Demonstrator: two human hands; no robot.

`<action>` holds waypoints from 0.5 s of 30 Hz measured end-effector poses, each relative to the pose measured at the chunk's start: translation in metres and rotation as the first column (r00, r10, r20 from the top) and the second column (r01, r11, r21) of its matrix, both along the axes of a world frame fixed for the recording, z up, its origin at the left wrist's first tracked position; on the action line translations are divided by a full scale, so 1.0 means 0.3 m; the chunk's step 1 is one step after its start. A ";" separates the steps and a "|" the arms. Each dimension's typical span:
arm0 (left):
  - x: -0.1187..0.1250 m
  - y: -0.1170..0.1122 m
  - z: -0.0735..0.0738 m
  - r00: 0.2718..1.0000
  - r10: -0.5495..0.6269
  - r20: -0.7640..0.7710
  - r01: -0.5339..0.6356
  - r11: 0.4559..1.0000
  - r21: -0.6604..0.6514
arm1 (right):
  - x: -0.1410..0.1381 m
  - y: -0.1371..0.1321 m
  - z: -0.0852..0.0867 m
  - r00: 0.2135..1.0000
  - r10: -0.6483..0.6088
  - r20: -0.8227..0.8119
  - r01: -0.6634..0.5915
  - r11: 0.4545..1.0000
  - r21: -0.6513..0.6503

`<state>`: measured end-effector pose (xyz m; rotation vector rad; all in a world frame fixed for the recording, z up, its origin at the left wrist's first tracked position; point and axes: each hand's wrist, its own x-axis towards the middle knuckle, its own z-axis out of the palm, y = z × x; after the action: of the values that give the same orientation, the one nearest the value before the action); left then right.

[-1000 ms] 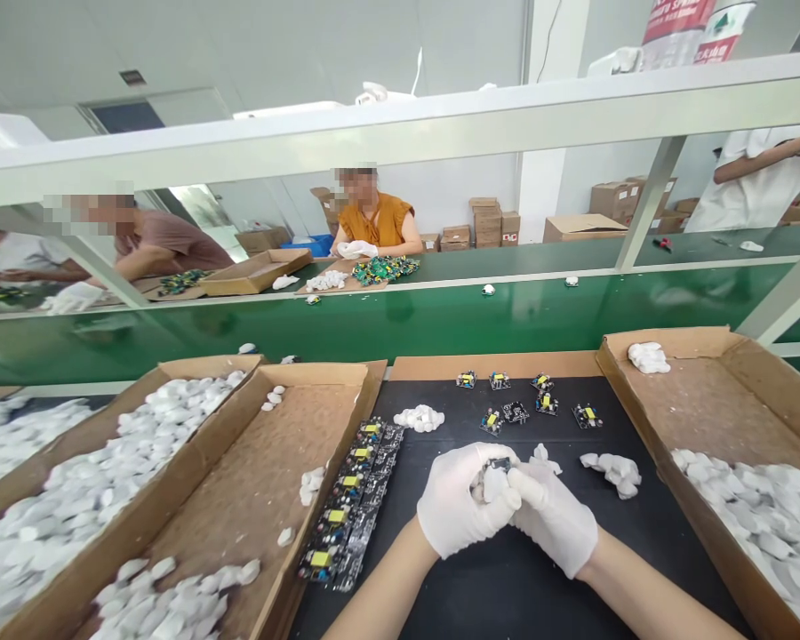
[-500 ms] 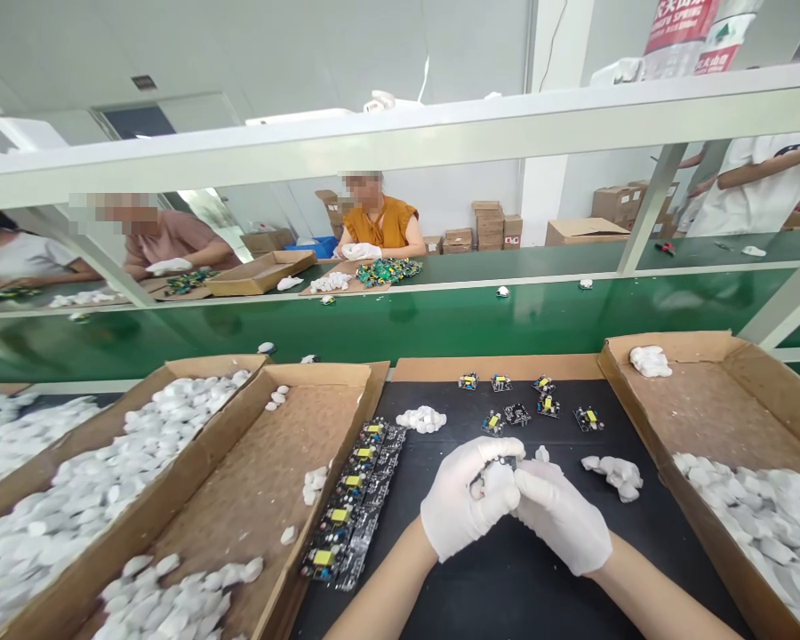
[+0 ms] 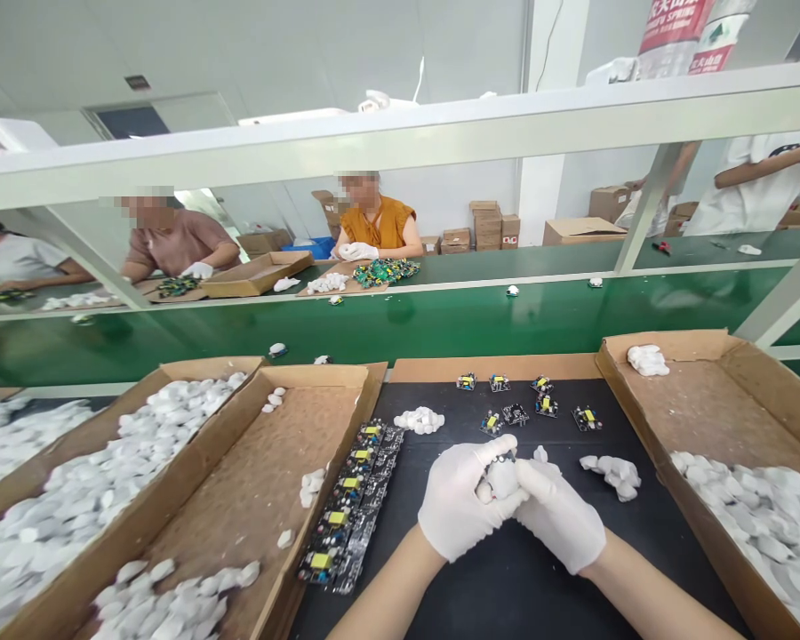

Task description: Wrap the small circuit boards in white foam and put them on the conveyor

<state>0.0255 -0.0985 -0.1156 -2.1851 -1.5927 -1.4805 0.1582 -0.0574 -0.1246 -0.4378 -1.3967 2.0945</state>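
Both my hands wear white gloves and meet over the black mat [image 3: 453, 587]. My left hand [image 3: 463, 502] curls its fingers and thumb around a white lump [image 3: 502, 480]; a dark edge at its top looks like a small circuit board, mostly hidden. My right hand [image 3: 560, 516] closes its fingertips on the right side of the same piece. Beyond them lie several small circuit boards with yellow parts [image 3: 492, 422]. White clumps rest on the mat at the left [image 3: 420, 420] and at the right [image 3: 612, 476].
Joined circuit boards [image 3: 350, 507] lie left of my hands, beside a cardboard tray [image 3: 240, 480] with scattered white lumps. Another tray [image 3: 700, 400] of lumps stands at right. Past these runs a green conveyor [image 3: 440, 324] below a white shelf frame [image 3: 400, 142]. Co-workers sit opposite.
My left fingers have shifted slightly, showing more of the white lump. Small pieces on the conveyor have moved right. Across the line, a co-worker's gloved hand has moved toward the boards.
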 end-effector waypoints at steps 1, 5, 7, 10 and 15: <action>0.001 -0.002 0.001 1.000 0.019 -0.010 -0.019 1.000 0.018 | 0.000 0.000 -0.006 0.999 0.012 -0.038 -0.014 0.998 -0.063; 0.001 -0.003 0.000 0.996 0.056 -0.066 -0.049 0.994 0.102 | -0.002 0.002 -0.002 0.992 0.039 -0.124 -0.065 0.976 -0.210; 0.001 0.000 -0.005 0.994 0.061 -0.092 -0.047 0.989 0.142 | -0.006 0.000 0.009 0.989 0.065 -0.134 -0.094 0.970 -0.226; 0.003 0.003 -0.010 0.993 0.061 -0.096 -0.046 0.987 0.153 | -0.017 -0.005 0.022 0.986 0.079 -0.150 -0.113 0.965 -0.235; 0.004 0.001 -0.004 0.997 0.043 -0.060 -0.036 0.994 0.104 | -0.027 -0.010 0.027 0.987 0.034 -0.156 -0.075 0.961 -0.267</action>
<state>0.0268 -0.0981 -0.1168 -2.1097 -1.4966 -1.4357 0.1500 -0.0604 -0.1165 -0.3431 -1.0498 2.3237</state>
